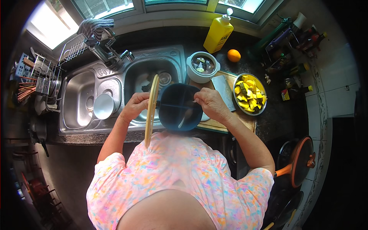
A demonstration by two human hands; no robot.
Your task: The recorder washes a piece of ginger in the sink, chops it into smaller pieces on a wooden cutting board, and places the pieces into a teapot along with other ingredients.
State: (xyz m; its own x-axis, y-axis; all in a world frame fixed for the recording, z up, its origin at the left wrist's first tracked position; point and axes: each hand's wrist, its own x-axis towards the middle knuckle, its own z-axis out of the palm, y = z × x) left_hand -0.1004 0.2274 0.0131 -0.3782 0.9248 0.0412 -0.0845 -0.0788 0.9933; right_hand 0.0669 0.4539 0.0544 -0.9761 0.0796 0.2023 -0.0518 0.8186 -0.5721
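My left hand [136, 106] grips a thin round yellow lid [152, 110], seen nearly edge-on, which hides the fingertips. Right beside it is a dark, squarish container [180, 107], in front of my chest at the counter edge. Crossed dividers split its inside, and a small pale spoon [181, 121] lies in the lower part. At the container's upper right corner is my right hand [213, 103], thumb and fingers drawn together. Whether they grip the rim or pinch something small is not visible.
A double steel sink [79, 99] holds a white bowl [104, 106]. To the right are a white pot [201, 75] with food, a cleaver [223, 92] on a cutting board [244, 120], a bowl of cut pumpkin [250, 93], an orange [234, 55] and a yellow pump bottle [218, 33].
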